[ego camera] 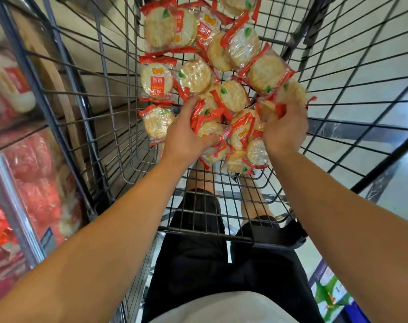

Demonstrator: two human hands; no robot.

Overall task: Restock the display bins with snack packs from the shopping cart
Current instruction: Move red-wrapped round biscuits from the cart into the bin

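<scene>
Several clear snack packs with red edges, each holding round pale rice crackers (193, 75), lie scattered on the floor of the wire shopping cart (119, 141). My left hand (186, 134) reaches into the pile near the cart's close end and grips a bunch of packs (210, 127). My right hand (285, 129) grips a few more packs (289, 96) just to the right, lifted slightly above the pile. Both forearms stretch in over the cart's near rim.
A display bin (28, 183) with clear panels and a metal frame stands at the left, filled with blurred red snack packs. The cart's wire sides rise left and right. Pale floor tiles show through the mesh. A blue and green box (331, 294) sits at bottom right.
</scene>
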